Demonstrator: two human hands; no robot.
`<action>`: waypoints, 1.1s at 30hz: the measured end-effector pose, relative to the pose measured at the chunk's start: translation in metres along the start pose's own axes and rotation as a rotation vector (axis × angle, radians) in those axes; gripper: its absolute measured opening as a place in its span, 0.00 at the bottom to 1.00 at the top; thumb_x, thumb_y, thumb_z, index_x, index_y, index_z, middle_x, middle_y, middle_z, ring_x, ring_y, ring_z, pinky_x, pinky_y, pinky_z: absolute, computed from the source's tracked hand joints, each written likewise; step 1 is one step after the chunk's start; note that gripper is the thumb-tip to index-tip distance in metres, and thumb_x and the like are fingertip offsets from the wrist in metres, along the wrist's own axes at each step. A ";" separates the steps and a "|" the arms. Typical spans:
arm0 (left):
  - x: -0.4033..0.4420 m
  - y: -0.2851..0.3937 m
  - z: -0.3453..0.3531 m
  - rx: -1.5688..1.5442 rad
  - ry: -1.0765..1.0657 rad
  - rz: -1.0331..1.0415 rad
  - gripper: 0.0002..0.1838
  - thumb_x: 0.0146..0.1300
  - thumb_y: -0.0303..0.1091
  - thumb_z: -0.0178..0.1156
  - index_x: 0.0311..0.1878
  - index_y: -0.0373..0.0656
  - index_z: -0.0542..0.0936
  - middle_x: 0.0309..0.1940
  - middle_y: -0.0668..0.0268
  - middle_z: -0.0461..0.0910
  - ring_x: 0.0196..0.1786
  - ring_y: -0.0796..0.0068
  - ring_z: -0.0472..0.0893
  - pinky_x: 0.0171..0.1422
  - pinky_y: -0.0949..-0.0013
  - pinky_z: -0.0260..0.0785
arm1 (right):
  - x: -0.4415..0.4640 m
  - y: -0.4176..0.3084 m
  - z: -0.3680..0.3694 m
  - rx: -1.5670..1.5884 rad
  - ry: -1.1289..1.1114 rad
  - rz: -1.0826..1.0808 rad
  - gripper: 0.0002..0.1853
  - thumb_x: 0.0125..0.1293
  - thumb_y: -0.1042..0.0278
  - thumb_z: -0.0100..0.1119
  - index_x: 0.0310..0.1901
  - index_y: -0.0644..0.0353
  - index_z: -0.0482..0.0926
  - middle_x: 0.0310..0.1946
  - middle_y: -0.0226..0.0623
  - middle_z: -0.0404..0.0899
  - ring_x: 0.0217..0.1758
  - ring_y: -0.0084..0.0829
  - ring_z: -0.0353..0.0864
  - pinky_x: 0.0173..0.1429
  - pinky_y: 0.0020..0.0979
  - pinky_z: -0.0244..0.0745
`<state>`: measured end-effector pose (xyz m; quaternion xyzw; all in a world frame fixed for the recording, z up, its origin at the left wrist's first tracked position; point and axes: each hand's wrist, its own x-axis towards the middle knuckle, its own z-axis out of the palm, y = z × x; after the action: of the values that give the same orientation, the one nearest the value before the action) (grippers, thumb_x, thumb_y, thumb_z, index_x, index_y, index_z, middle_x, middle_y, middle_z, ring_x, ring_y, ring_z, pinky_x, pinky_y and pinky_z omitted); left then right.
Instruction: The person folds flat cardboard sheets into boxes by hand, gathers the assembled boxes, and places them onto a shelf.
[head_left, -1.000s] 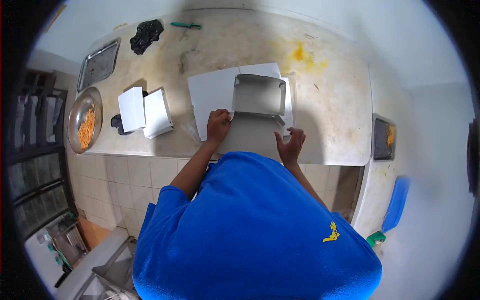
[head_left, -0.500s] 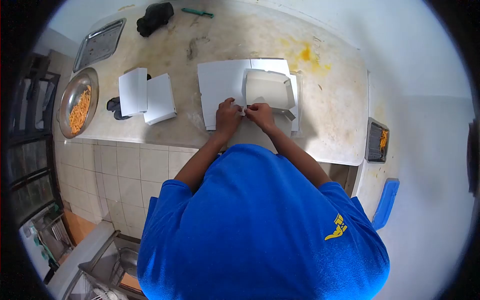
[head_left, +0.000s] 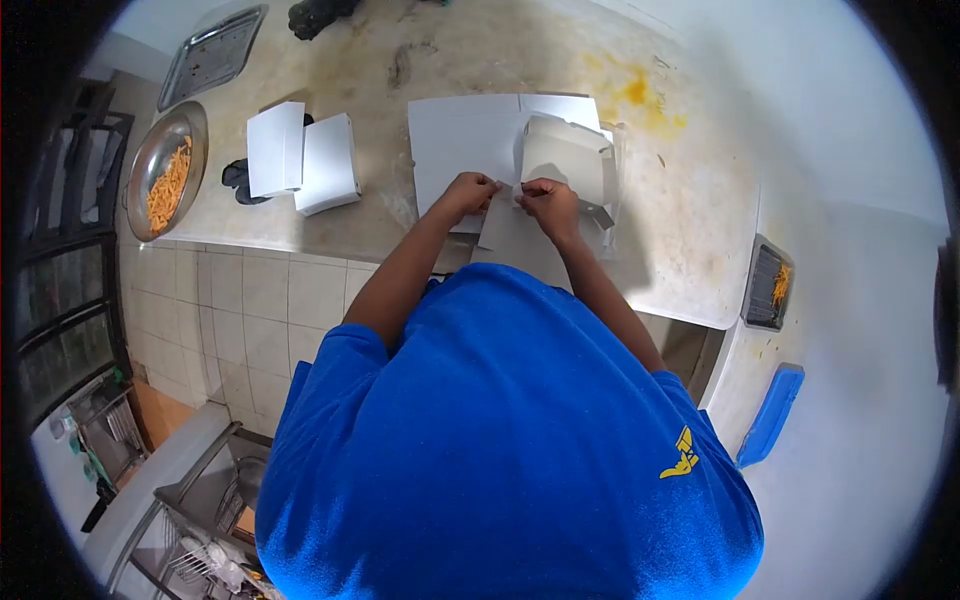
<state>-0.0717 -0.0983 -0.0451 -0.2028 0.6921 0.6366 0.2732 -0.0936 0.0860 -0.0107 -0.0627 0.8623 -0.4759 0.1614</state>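
A part-folded cardboard box (head_left: 568,158) stands with its grey inside showing, over flat white cardboard sheets (head_left: 455,130) on the table. At the box's near left corner, my right hand (head_left: 552,207) is closed, thumb and fingers pinching the box's edge. Just left of it, my left hand (head_left: 467,193) is closed too, its fingertips at a grey flap of the same box. The fingers partly hide the small corner tabs. A lower flap of the box extends toward my body.
White boxes (head_left: 328,165) lie left of the sheets. Further left is a metal bowl (head_left: 195,130) of orange strips, with a metal tray (head_left: 215,55) behind. At right are a dark tray (head_left: 768,290) and a blue plastic object (head_left: 772,415). Yellow stains mark the table.
My hands have moved slightly apart at the box corner, the left going left and up. The view has shifted, so the table sits higher in it.
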 end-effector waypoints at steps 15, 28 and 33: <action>-0.033 0.004 0.021 -0.146 0.052 0.056 0.16 0.67 0.44 0.54 0.40 0.39 0.77 0.25 0.72 0.72 0.27 0.82 0.70 0.34 0.75 0.67 | -0.017 -0.004 -0.001 0.782 -0.160 0.548 0.14 0.58 0.72 0.64 0.46 0.60 0.75 0.37 0.31 0.77 0.39 0.24 0.77 0.43 0.28 0.78; -0.034 0.004 0.023 -0.329 0.114 -0.015 0.12 0.66 0.39 0.54 0.37 0.38 0.76 0.20 0.72 0.68 0.22 0.83 0.67 0.28 0.76 0.64 | -0.016 -0.008 0.004 0.773 -0.217 0.501 0.15 0.62 0.71 0.59 0.49 0.58 0.70 0.43 0.33 0.74 0.45 0.28 0.74 0.49 0.34 0.75; -0.036 0.005 0.021 -0.450 0.084 0.006 0.10 0.66 0.36 0.55 0.38 0.38 0.77 0.19 0.73 0.67 0.21 0.84 0.66 0.26 0.77 0.61 | -0.014 -0.009 0.007 0.752 -0.203 0.470 0.16 0.61 0.70 0.60 0.49 0.60 0.69 0.42 0.36 0.75 0.44 0.30 0.75 0.47 0.35 0.76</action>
<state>-0.0446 -0.0791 -0.0197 -0.2830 0.5440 0.7667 0.1901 -0.0783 0.0797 -0.0035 0.1514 0.6000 -0.6980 0.3605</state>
